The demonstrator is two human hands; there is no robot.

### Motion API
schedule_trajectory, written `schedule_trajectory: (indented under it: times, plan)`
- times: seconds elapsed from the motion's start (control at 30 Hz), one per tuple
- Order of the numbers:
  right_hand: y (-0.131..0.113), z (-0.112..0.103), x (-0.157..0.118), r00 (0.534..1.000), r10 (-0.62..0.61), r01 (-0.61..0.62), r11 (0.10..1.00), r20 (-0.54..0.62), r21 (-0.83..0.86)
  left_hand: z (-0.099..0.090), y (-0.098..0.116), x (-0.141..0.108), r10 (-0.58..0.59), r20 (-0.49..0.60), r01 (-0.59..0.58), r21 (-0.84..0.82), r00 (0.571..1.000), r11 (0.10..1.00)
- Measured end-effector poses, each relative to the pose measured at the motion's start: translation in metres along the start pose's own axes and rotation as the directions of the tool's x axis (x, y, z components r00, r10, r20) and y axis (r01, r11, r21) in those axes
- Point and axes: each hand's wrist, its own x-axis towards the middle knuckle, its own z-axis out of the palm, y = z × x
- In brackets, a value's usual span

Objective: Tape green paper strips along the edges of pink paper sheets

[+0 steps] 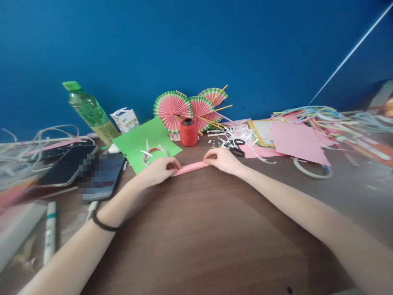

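Note:
A narrow folded strip of pink paper [193, 167] lies low over the brown table, stretched between both hands. My left hand [158, 169] pinches its left end, where a bit of green edge shows. At the other end, the fingers of my right hand [223, 159] are closed on the paper. Just beyond the strip stands a spool of red thread [188, 134]. A roll of tape [154, 155] rests on a green paper sheet [135, 141] beside my left hand. Black-handled scissors [237, 148] lie behind my right hand among white paper scraps [236, 133].
Pleated watermelon-like paper fans [172, 107] on sticks lean against the blue wall. A green bottle [89, 108], a small carton [125, 119], a phone [106, 178] and a marker [50, 231] stand or lie at left. Pink paper [296, 139] and coloured strips [325, 112] are at right.

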Motion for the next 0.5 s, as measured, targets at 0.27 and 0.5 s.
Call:
schedule_trajectory:
  times: [0.27,0.5]
  plan:
    - [-0.0011,0.0007,-0.001,1.0,-0.024,0.023,0.999,-0.012,-0.047,0.0015,0.0022,-0.0005,-0.001,-0.013,0.002,0.034,1.0,0.999]
    - [-0.0013,0.004,-0.0025,0.999,-0.045,0.043,0.994,-0.02,-0.1,0.0023,0.0046,-0.0018,-0.014,-0.009,0.015,0.06,1.0,0.998]
